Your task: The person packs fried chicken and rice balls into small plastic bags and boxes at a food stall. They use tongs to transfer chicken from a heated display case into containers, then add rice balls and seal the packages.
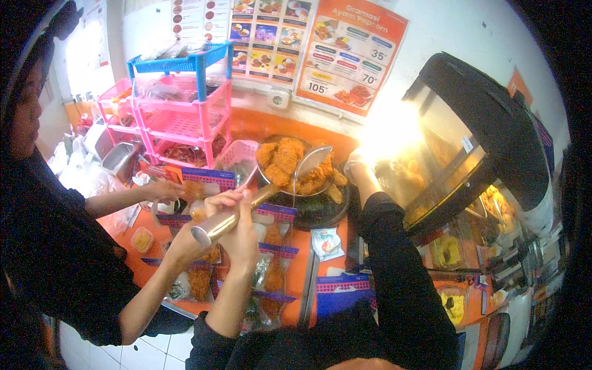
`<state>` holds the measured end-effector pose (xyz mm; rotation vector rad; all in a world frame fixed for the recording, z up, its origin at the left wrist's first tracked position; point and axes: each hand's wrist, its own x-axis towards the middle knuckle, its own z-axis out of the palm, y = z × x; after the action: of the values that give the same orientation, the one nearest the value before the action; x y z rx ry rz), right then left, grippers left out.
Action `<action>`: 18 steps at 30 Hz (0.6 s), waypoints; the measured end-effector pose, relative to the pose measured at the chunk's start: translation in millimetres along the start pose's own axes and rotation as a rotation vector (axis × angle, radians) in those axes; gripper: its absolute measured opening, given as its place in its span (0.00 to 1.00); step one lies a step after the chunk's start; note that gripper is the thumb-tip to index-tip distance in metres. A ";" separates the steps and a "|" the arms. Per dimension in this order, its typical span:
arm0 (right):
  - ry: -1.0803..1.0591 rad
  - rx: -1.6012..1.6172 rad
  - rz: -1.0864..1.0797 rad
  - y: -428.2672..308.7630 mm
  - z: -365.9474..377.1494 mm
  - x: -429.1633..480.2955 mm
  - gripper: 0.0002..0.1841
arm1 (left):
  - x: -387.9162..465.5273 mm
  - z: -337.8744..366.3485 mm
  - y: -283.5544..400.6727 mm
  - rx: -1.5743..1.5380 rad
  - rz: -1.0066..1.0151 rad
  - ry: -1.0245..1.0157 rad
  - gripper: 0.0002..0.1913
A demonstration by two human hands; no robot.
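Observation:
My left hand (238, 226) grips a thick, shiny metal handle (226, 224). Its far end reaches a round metal vessel (260, 172) heaped with fried chicken (289, 157); whether the two are joined cannot be told. Over the chicken leans an oval metal piece (313, 162). My right hand (357, 169) is at the lit glass food warmer (444, 152), its fingers lost in glare. A co-worker's hand (187, 245) is beside the near end of the handle, and their other hand (164, 190) is near a bagged piece of fried food.
Several blue-topped clear bags (273, 249) of food cover the orange table (303, 273). Pink and blue tiered racks (203, 111) stand at the back left, near a pink basket (238, 155). A dark round pan (319, 215) lies under the chicken vessel. A co-worker (51, 249) stands at left.

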<state>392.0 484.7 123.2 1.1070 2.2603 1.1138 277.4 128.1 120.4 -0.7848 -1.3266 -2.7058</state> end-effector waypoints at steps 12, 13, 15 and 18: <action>0.078 -0.029 -0.021 -6.1 19.4 22.0 0.11 | 46.6 22.8 -16.7 -0.203 0.029 0.486 0.22; 0.081 -0.040 -0.036 -4.4 17.8 18.7 0.11 | 50.0 23.7 -17.5 -0.235 0.018 0.517 0.22; 0.107 -0.041 -0.047 0.0 13.1 12.2 0.11 | 56.7 25.1 -17.3 -0.275 0.067 0.521 0.22; 0.087 -0.041 -0.082 5.6 4.4 5.0 0.10 | 67.5 30.1 -14.9 -0.295 0.103 0.488 0.24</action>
<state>394.3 492.9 125.0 0.9585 2.3161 1.1907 227.7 173.0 155.2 -0.1639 -0.7758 -2.7841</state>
